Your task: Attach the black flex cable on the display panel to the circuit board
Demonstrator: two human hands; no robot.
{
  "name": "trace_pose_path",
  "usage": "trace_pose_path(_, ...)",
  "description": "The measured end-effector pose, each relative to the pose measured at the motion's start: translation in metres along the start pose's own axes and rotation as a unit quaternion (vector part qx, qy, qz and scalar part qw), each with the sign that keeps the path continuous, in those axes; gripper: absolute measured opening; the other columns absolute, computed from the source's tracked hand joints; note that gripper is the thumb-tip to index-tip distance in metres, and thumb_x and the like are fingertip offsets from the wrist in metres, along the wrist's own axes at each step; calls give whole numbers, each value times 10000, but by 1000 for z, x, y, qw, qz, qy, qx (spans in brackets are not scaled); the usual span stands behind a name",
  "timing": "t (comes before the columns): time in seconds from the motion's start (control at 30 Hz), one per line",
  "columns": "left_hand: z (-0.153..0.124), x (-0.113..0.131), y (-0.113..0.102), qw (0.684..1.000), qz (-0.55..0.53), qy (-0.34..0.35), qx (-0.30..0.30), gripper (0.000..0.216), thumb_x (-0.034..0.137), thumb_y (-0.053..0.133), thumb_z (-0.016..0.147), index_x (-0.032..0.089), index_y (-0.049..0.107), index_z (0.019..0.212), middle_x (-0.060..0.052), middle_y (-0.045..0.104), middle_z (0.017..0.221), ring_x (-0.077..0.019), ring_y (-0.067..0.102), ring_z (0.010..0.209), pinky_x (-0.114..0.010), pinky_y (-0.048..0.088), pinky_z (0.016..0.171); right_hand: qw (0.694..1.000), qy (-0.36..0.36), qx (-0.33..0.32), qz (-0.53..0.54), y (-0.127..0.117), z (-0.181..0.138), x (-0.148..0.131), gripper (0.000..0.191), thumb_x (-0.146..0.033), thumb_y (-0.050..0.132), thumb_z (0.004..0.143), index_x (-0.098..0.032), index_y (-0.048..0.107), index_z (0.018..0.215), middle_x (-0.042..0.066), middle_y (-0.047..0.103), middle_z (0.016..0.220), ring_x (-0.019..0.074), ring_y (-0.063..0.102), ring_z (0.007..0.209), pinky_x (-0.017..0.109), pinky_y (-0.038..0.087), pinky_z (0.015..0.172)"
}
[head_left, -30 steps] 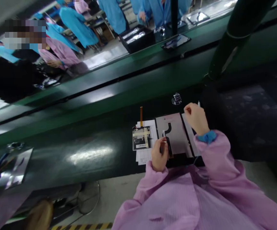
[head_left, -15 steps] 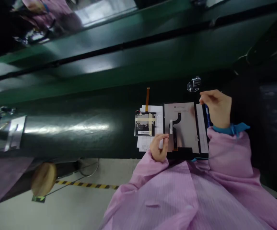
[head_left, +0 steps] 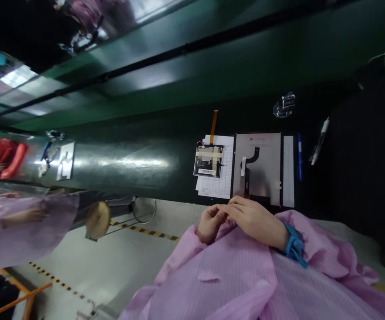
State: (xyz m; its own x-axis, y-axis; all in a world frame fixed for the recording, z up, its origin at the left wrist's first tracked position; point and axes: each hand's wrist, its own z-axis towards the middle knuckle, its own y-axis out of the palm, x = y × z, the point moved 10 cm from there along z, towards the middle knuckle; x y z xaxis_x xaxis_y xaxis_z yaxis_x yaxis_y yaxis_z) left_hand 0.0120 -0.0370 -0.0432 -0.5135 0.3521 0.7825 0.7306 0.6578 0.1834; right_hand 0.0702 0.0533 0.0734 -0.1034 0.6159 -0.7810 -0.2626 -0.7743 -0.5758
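Under and beyond the fingers, a long dark green bench (head_left: 175, 133), glossy well to their left. Far left of the fingers, a co-worker's pink coat (head_left: 50, 235), blurred. Lower and also left, on the floor side, a round wooden stool (head_left: 98, 220).

Flat on the bench just ahead of the fingertips, a grey screen (head_left: 267, 178), backside up, near edge close to the right knuckles. Along both sides of it, printed paper (head_left: 227, 182). Ahead and left of the fingers, on that paper, a small taped circuit unit (head_left: 208, 161).

Right hand (head_left: 254, 220) laid over toward the left hand (head_left: 210, 223), fingers bent and touching at the bench's near edge; cannot tell about anything pinched between them. Behind the right fingers, a blue wristband (head_left: 295, 245).

Right of and beyond the fingers, a clear pen (head_left: 319, 141) and a blue pen (head_left: 300, 158). Farther ahead, a shiny clear holder (head_left: 284, 106). On the screen, before the fingers, a white strip (head_left: 243, 166).
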Motion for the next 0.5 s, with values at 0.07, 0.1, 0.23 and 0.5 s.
trace_pose_path(0.07,-12,-4,-10,1000,18,0,12,616,733,793,590,163,567,646,7,576,522,-109,523,474,-276,473,559,985,89,-12,148,14,-5,13,224,-77,557,919,-179,632,1104,70,690,984,192,646,932,335,564,819)
trace_pose_path(0.1,-19,-5,-15,1000,27,2,17,614,733,785,602,166,550,636,9,569,515,-106,518,468,-272,467,560,962,139,-15,233,23,-8,20,241,-74,601,891,-186,615,1104,51,700,993,174,663,925,320,564,832)
trace_pose_path(0.23,-45,-10,-38,991,131,15,21,525,681,674,754,171,571,686,-28,639,632,-131,574,558,-278,482,616,884,226,-7,409,46,-21,29,214,-119,651,849,-172,594,1048,26,704,955,144,679,844,287,557,784)
trace_pose_path(0.5,-51,-59,-61,892,447,64,-7,371,504,712,745,199,619,555,10,549,499,-127,486,460,-252,386,493,973,92,-96,191,44,-39,20,141,-119,602,877,-162,689,979,60,704,994,179,644,910,328,521,842)
